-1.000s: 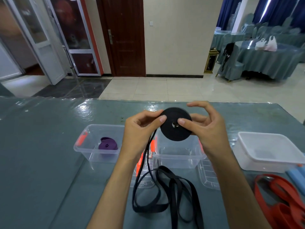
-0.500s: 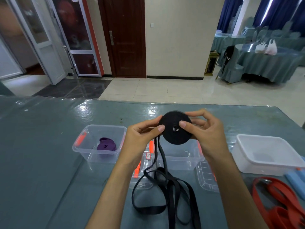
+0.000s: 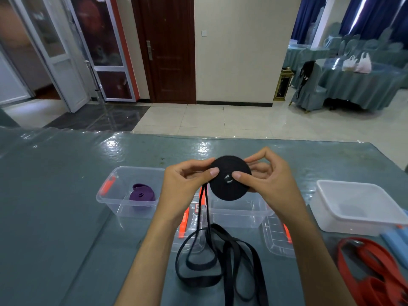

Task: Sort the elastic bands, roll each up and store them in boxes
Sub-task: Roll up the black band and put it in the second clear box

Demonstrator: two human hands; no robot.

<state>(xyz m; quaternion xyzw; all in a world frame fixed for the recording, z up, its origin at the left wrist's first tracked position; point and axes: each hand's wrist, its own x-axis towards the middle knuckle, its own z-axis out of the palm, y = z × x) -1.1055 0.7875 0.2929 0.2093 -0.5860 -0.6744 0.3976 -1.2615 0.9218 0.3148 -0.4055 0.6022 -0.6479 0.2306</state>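
Both hands pinch black band roll (image 3: 229, 176) above middle clear box (image 3: 238, 214): left hand (image 3: 185, 191) at 9 o'clock, right hand (image 3: 271, 184) at 3. Loose tail (image 3: 220, 261) on tabletop (image 3: 55, 217) at 6. Judgement: keep tension, wind flat, edges aligned.

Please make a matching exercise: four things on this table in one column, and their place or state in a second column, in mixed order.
1. black band roll
2. purple band
3. red band
4. white box

a. lies loose at the table's right edge
b. held by both hands
c. holds no band
d. rolled up inside a clear box

Pairs: 1-b, 2-d, 3-a, 4-c
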